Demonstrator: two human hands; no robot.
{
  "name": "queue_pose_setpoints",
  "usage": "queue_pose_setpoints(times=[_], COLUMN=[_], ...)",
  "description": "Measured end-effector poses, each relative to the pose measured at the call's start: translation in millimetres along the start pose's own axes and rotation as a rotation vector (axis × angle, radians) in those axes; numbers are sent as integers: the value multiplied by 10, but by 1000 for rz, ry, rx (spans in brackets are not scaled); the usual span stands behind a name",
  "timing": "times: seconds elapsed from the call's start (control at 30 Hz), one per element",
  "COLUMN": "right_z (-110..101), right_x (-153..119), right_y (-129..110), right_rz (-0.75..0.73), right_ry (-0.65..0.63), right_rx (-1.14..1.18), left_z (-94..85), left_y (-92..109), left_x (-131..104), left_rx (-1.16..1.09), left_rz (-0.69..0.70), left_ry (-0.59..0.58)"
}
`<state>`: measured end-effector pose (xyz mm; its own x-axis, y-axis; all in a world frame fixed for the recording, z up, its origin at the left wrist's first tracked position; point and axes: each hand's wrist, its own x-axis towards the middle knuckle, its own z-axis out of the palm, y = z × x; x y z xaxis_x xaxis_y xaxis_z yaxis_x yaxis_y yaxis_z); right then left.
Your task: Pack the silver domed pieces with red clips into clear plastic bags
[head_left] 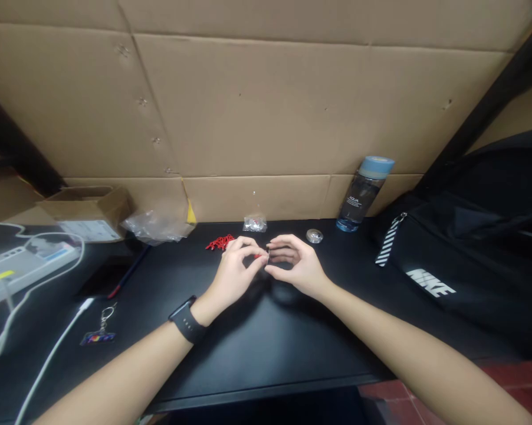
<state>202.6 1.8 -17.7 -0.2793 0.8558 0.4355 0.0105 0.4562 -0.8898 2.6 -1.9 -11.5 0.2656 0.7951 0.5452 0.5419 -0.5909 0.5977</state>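
My left hand (239, 264), with a black watch (188, 319) on its wrist, pinches a small red item (258, 256) between thumb and fingers. Facing it, my right hand (296, 263) is curved, its thumb and fingertips apart around a thin shiny piece (268, 255) that stands between the two hands. Whether the right fingers touch this piece is too small to tell. Just behind my left hand lies a pile of red cords (219, 242). A small clear bag (255, 223) and a round clear container (314, 236) are farther back on the black table (266, 348).
A blue-capped bottle (360, 198) leans at the back right, beside a black backpack (465, 260). At left are an open cardboard box (91, 209), crumpled plastic (160, 226), a phone (101, 280), a keychain (98, 336), a power strip (27, 265) and white cables.
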Motion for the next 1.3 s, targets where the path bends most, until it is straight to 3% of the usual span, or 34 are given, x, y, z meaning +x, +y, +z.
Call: queue_pose_setpoints(times=[0.17,0.37,0.53,0.67,0.9,1.3], right_z=[-72,-91,-86,-131,-144,-134], right_x=[46,48,62,93,114,103], right_y=[-5,-57,-99,-86,3,81], right_rz=[-151,-334,-364,-298,11,64], right_ry=[-37,-87,-109,-40,-52,-133], right_rx=[-153,-377,-476,-556,-409,-398], left_z=[-100,-88,-50,-51,24,45], left_y=[-68,-129,-163,-152,-115,-81], left_x=[48,19,18,33,-16,-57], left_rx=[-119,-527,-633,-649,-597,-511], left_rz=[-85,-267,-209,-202,-75,36], left_ry=[2,-236,-240,-177,-157,-173])
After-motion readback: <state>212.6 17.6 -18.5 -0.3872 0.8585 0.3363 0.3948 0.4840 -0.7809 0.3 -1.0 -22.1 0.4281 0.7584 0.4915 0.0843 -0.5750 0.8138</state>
